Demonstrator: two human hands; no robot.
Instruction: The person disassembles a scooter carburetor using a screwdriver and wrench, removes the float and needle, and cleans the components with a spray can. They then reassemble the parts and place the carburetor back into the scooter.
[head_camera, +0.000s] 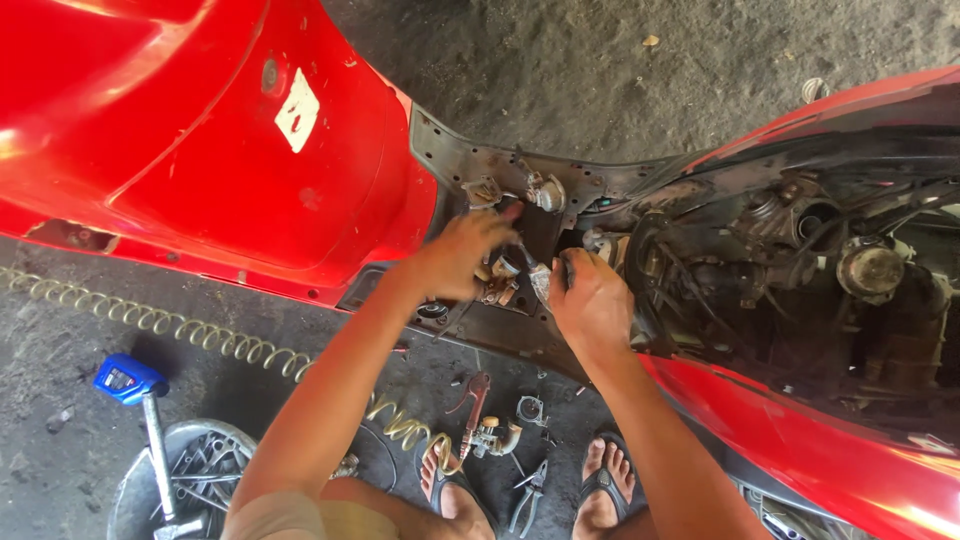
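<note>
A red scooter (230, 140) stands with its panels off, so the dirty engine bay (800, 270) is bare. My left hand (455, 258) reaches into the open middle of the frame and grips a small brass-and-metal part, a carburetor-like piece (503, 278). My right hand (592, 298) is closed around a dark tool or hose end (566, 266) right beside that part. Both hands nearly touch. The fingertips are partly hidden behind the metal pieces.
On the concrete floor by my sandalled feet (600, 490) lie pliers (527, 495), a red-handled tool (472, 400), a small brass part (492, 437) and a coiled yellow air hose (200, 335). A metal bowl of tools (190, 470) and a blue-headed tool (128, 380) sit at the lower left.
</note>
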